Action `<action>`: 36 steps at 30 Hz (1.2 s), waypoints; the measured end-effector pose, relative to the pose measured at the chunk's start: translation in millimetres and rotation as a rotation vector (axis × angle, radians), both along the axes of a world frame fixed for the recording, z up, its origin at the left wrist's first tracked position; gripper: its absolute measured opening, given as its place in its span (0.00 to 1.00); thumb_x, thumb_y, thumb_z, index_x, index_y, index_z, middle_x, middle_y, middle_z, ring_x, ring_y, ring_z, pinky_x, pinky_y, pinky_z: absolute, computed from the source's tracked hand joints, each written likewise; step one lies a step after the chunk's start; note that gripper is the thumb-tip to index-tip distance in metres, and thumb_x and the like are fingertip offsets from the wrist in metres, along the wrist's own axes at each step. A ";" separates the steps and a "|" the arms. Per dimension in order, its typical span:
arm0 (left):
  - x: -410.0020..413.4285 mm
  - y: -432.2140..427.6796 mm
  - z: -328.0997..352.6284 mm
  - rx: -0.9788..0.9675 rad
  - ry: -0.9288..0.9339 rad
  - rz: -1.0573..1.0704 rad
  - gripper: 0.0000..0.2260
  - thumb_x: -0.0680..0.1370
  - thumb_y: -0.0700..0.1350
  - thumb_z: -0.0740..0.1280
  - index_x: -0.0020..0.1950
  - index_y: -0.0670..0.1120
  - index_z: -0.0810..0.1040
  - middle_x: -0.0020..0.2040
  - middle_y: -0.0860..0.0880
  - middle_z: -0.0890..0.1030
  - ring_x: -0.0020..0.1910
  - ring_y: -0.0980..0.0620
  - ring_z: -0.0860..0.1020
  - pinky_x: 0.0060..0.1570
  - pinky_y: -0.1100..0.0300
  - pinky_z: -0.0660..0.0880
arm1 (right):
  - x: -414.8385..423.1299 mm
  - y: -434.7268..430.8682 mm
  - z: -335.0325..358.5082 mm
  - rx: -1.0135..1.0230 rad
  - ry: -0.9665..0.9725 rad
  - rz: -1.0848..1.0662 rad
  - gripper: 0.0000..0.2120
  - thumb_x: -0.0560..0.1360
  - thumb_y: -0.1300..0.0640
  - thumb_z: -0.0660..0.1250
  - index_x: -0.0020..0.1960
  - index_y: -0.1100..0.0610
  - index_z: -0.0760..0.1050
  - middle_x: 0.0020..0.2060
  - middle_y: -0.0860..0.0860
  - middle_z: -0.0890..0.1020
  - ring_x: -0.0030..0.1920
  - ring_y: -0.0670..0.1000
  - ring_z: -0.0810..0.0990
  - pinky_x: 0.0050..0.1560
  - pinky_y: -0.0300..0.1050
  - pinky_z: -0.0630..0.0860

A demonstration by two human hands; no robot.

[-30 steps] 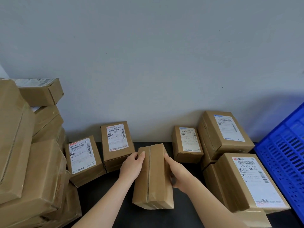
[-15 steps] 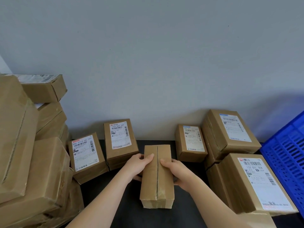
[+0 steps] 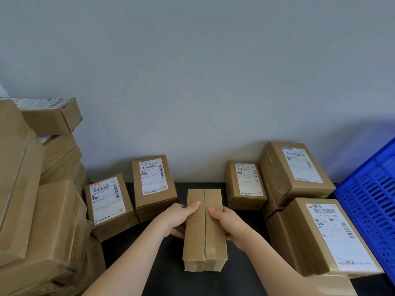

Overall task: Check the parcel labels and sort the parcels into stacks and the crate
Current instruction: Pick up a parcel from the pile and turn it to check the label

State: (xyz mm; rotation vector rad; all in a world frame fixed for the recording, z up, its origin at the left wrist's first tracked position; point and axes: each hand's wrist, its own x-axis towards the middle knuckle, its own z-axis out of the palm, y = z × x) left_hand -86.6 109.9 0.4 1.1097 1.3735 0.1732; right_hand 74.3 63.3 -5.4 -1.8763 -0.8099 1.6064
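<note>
The plain cardboard parcel [image 3: 204, 229] sits low in the middle of the frame, lengthwise away from the viewer. Its taped centre seam faces up and no label shows on that face. The left hand [image 3: 178, 218] and right hand [image 3: 229, 223] grip its long sides, thumbs pressed on top either side of the seam and fingers curled underneath. Whether it rests on the surface cannot be told.

Beneath it is a black tabletop [image 3: 166, 280], backed by a bare grey wall [image 3: 192, 82]. Open black surface shows only around the parcel and in front of it.

To the left stand the 360 G67 661 parcel [image 3: 152, 178] and the 550 Y773 parcel [image 3: 108, 201], then a leaning pile of boxes [image 3: 32, 199]. To the right are a small labelled parcel [image 3: 245, 182], a stack topped by a labelled box [image 3: 297, 167] and the 133 E01 308 parcel [image 3: 333, 238]. A blue crate [image 3: 372, 201] fills the right edge.
</note>
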 end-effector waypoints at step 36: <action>-4.6 -5.2 -1.5 -0.135 -0.038 0.040 0.33 0.73 0.67 0.61 0.71 0.48 0.63 0.64 0.44 0.73 0.62 0.42 0.74 0.56 0.47 0.75 | -3.1 1.3 -7.1 -0.042 0.015 -0.040 0.36 0.73 0.41 0.67 0.75 0.51 0.58 0.63 0.52 0.73 0.62 0.55 0.73 0.66 0.59 0.69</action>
